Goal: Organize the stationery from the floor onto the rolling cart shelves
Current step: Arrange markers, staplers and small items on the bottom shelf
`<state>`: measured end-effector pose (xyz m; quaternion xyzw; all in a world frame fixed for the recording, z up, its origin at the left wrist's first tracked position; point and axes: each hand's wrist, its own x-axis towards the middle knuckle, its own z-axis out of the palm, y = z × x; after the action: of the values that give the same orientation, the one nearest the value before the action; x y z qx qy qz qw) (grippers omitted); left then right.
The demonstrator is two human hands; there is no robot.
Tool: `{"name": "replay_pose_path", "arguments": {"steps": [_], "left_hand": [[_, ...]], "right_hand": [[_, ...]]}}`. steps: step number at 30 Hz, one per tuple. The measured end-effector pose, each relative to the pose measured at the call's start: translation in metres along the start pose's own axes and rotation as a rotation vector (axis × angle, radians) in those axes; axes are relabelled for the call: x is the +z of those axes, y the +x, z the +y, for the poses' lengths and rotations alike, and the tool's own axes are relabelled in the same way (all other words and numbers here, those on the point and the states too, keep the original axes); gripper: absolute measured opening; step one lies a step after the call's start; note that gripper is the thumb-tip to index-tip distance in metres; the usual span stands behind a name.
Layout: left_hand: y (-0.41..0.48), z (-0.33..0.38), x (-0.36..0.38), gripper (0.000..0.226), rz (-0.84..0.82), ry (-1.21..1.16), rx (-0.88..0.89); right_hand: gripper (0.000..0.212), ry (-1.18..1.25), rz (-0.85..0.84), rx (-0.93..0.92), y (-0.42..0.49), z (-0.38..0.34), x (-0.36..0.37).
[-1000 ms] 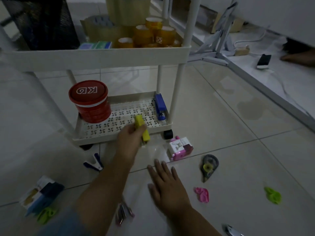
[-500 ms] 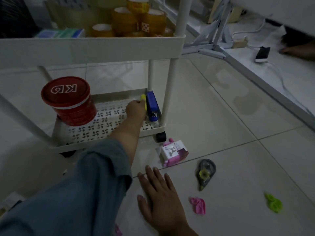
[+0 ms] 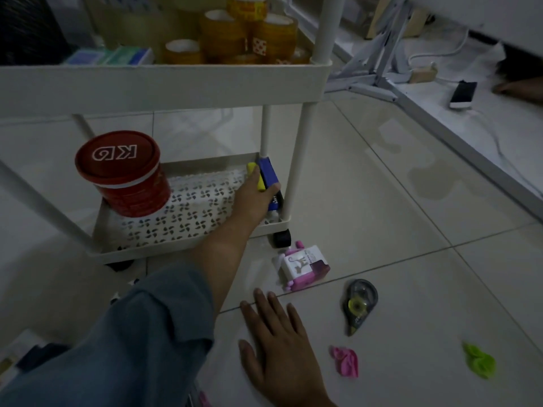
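My left hand [image 3: 255,198] reaches into the bottom shelf [image 3: 188,227] of the white rolling cart and is closed on a yellow stapler [image 3: 254,175], holding it right beside a blue stapler [image 3: 269,177] at the shelf's right end. My right hand [image 3: 282,351] lies flat on the floor tiles, fingers spread, holding nothing. On the floor to its right lie a pink and white boxed sharpener [image 3: 304,266], a grey correction tape [image 3: 359,304], a pink clip [image 3: 346,361] and a green clip [image 3: 479,362].
A red tub [image 3: 123,174] marked KG stands on the bottom shelf's left. The upper shelf [image 3: 164,83] holds several yellow tape rolls [image 3: 249,39] and small boxes. A phone [image 3: 463,94] on a cable lies at the far right by a white frame.
My left hand carried the yellow stapler from in front of the cart onto the bottom shelf, up against the blue stapler. The right hand stayed flat on the floor.
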<state>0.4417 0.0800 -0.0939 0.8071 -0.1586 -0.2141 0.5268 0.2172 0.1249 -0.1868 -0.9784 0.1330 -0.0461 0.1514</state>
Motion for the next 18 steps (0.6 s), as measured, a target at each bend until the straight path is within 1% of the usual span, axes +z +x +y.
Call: {"name": "replay_pose_path", "arguments": {"steps": [4, 9, 12, 15, 18], "left_hand": [[0.000, 0.002, 0.004, 0.067, 0.003, 0.010, 0.026], [0.000, -0.001, 0.008, 0.077, 0.037, -0.013, 0.018], [0.004, -0.004, 0.005, 0.081, 0.025, -0.022, -0.013], [0.010, -0.003, 0.000, 0.076, 0.025, -0.065, -0.031], [0.012, 0.001, -0.005, 0.066, 0.078, -0.032, -0.081]], "right_hand": [[0.058, 0.001, 0.002, -0.005, 0.000, -0.001, -0.002], [0.058, 0.011, 0.000, -0.007, 0.000, -0.001, 0.000], [0.058, 0.009, 0.006, -0.005, 0.000, 0.000, 0.000], [0.057, 0.023, 0.007, -0.007, 0.000, 0.000, 0.000], [0.057, 0.023, -0.001, 0.001, 0.000, 0.000, 0.000]]}}
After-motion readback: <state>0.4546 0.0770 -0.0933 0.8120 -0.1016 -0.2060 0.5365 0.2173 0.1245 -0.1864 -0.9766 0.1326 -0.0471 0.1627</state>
